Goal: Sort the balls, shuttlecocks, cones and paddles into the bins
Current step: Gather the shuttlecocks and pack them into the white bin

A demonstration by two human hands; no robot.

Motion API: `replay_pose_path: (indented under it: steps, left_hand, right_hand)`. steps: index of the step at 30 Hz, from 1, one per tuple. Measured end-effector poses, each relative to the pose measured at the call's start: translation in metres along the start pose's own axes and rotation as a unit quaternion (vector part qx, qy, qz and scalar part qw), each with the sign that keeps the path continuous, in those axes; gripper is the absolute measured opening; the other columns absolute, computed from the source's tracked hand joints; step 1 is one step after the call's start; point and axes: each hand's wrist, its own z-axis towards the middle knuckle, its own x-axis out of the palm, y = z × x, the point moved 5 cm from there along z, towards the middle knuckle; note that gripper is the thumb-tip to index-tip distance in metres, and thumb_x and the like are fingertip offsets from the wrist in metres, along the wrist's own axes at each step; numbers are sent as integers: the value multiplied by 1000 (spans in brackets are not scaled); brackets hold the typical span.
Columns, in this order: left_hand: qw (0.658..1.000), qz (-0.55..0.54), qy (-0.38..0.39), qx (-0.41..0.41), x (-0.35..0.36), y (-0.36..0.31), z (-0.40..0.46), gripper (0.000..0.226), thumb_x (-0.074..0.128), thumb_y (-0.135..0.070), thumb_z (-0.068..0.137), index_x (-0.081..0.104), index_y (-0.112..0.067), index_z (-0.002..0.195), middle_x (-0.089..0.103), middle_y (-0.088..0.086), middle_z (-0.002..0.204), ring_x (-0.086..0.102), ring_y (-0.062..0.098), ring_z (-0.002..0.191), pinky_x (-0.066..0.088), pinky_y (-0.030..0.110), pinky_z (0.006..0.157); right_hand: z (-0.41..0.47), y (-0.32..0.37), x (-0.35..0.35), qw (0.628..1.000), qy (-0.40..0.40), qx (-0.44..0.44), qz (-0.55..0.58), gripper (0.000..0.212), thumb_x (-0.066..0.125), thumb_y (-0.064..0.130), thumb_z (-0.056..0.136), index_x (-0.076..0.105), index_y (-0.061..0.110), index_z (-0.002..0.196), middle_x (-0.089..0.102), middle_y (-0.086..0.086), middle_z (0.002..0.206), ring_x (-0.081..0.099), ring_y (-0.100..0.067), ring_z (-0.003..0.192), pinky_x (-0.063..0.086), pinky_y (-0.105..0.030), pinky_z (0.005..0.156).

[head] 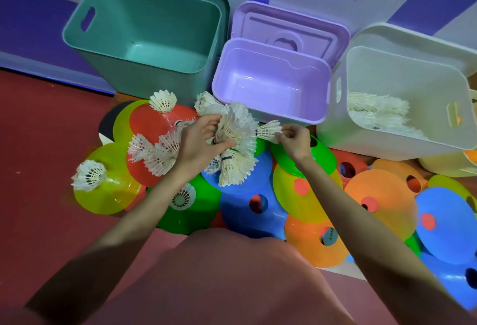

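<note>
Red floor [38, 144], L hand [198, 144] grips feathery shuttlecock bunch [237, 128], R hand [294, 138] pinches shuttlecock [268, 131]

A sports hall or play area, by the look of it: red court-like floor [38, 144] under the hands, purple-and-white striped wall [31, 27] beyond them, training cones [382, 195] and shuttlecocks [89, 175] heaped around, storage bins [85, 48] ahead

Both your bare forearms reach forward from the bottom corners, angling in toward each other. Your left hand [200, 141] is curled, thumb and fingers gripping a bunch of shuttlecocks [236, 128]. Your right hand [294, 138] sits just beside it — fingertips pinching a single shuttlecock [268, 131] by its feathers.
</note>
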Motion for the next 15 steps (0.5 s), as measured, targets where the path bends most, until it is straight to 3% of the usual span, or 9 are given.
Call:
replay_pose_path:
  steps: [2, 5, 10, 15]
  left_hand:
    - [1000, 2, 3, -4, -1, 0, -2, 67, 85, -15, 66, 56, -10, 125, 60, -4, 112, 58, 4, 101, 47, 13, 90]
    - [1000, 8, 6, -9, -2, 1, -6, 67, 85, -16, 67, 56, -10, 127, 60, -5, 113, 57, 1, 99, 45, 7, 84]
    - [999, 34, 15, -16, 1, 5, -14, 66, 84, -19, 69, 54, -12, 127, 58, -5, 115, 56, 8, 103, 42, 8, 84]
    - [999, 45, 21, -10, 4, 0, -15, 62, 84, -15, 68, 56, -11, 124, 56, -14, 104, 52, -14, 89, 40, -2, 78]
  right_hand:
    - [-9, 1, -7, 1000, -16, -6, 17, 15, 68, 2, 82, 65, -4, 95, 61, -9, 79, 57, -19, 76, 53, -39, 78]
    - [-31, 13, -25, 996, -62, -50, 25, 12, 68, 4, 82, 65, 0, 93, 62, -9, 78, 58, -17, 72, 49, -28, 69]
    - [-82, 60, -62, 960, -169, -213, 71, 10, 59, 10, 91, 62, 2, 98, 54, -2, 72, 44, -7, 60, 36, -15, 58]
    - [-110, 100, -60, 917, -137, -374, 4, 8, 58, 3, 91, 64, -1, 94, 57, -4, 78, 50, -14, 65, 39, -19, 65]
